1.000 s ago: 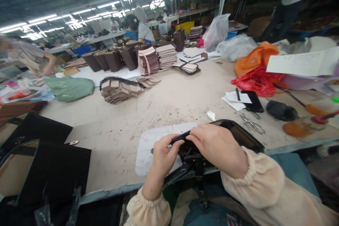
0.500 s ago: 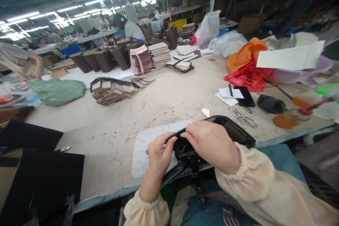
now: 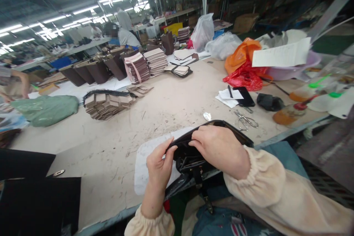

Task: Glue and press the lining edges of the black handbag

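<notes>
A black handbag (image 3: 190, 158) with a hanging strap and metal fitting lies tilted at the table's front edge, its opening toward me. My left hand (image 3: 160, 162) pinches the left end of the bag's upper rim between thumb and fingers. Farther right along the same rim, my right hand (image 3: 218, 147) is closed over the edge, its thumb on the near side. Part of the bag is hidden behind this hand. Under the bag lies a white slab (image 3: 143, 166) with rounded corners.
Scissors (image 3: 246, 121), a black phone (image 3: 245, 97) and bottles of amber liquid (image 3: 287, 113) stand right. Stacked brown pieces (image 3: 107, 105) and a green bag (image 3: 47, 110) lie left. Black panels (image 3: 41, 202) fill the near left corner. Other people (image 3: 125, 37) work farther back.
My view has turned slightly right, so the table's things sit farther left. My right hand has shifted a little along the rim, away from my left hand. Both hands keep their grip.
</notes>
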Available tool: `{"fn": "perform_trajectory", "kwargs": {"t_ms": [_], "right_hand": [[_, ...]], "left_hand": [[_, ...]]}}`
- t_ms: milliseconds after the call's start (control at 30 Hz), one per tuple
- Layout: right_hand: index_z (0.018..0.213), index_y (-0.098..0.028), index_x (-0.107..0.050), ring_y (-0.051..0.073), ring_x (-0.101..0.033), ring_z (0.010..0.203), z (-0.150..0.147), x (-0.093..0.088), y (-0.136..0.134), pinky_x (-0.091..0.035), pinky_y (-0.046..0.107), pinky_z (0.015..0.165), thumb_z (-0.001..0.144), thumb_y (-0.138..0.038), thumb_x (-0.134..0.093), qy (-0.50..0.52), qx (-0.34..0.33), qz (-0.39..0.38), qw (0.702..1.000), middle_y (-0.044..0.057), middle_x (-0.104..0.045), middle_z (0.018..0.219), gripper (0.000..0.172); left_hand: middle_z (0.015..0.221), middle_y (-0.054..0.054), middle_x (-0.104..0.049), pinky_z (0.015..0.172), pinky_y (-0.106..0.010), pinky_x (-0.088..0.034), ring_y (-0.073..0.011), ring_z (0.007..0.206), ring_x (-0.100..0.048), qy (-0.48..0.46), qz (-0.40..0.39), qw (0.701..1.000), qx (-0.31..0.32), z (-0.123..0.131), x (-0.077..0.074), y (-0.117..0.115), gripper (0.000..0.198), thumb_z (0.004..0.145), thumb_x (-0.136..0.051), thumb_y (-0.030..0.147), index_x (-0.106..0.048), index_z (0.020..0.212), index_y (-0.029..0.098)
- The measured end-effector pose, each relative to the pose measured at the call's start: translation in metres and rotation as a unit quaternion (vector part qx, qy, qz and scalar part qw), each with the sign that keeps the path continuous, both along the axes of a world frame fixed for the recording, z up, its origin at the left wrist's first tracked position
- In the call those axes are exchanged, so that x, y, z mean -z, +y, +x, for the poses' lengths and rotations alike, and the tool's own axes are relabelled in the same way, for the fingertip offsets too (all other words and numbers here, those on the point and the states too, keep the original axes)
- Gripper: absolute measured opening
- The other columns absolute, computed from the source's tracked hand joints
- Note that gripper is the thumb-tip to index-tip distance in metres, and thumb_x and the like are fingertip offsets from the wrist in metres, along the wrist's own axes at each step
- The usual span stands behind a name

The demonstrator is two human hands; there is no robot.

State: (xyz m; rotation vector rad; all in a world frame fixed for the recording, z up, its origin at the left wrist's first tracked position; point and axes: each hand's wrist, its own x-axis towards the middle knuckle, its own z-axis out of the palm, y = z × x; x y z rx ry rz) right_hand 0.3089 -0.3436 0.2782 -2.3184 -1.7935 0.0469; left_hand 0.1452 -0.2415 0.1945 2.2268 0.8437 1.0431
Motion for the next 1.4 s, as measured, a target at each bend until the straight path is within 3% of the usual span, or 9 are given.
{"fn": "perform_trajectory", "kwargs": {"t_ms": [600,1400], "right_hand": [[0.071,-0.020,-0.065,0.018,-0.062,0.067,0.016,0.007,0.004,-0.031,0.028,0.055,0.090,-0.038,-0.052,-0.035,0.061,0.050,0.996,0.003,-0.068,0.073,0.029],[0.072,-0.019,-0.067,0.018,-0.064,0.071,0.016,0.009,0.009,-0.032,0.028,0.056,0.091,-0.039,-0.051,-0.043,0.072,0.059,0.995,0.004,-0.069,0.075,0.031]], "left_hand": [[0.079,-0.001,-0.072,0.068,-0.023,-0.051,-0.0144,0.073,-0.065,-0.014,-0.039,0.999,-0.028,0.010,-0.007,0.006,0.016,0.084,-0.058,0.028,-0.071,0.084,0.019],[0.075,-0.001,-0.070,0.064,-0.023,-0.050,-0.0144,0.069,-0.064,0.009,-0.061,0.997,-0.036,0.012,-0.005,0.010,0.020,0.085,-0.057,0.033,-0.069,0.085,0.018]]}}
